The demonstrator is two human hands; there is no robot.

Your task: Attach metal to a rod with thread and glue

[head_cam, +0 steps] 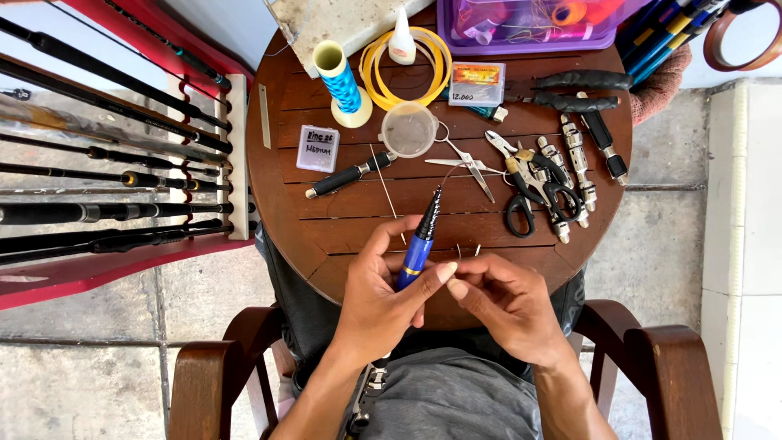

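While the left hand (pixel 381 295) wraps its grip around the glossy blue rod section (pixel 420 244) over the near edge of the round wooden desk (pixel 326 236), its long axis tilts upward, black tapered tip pointing away. The right hand (pixel 505 303) pinches narrowly just beside it, on what I cannot tell.

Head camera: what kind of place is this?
Probably a small fishing-rod repair spot. Fishing rods lie in a red rack beside a round wooden table with scissors and a spool of blue thread. The left hand holds a blue rod piece.
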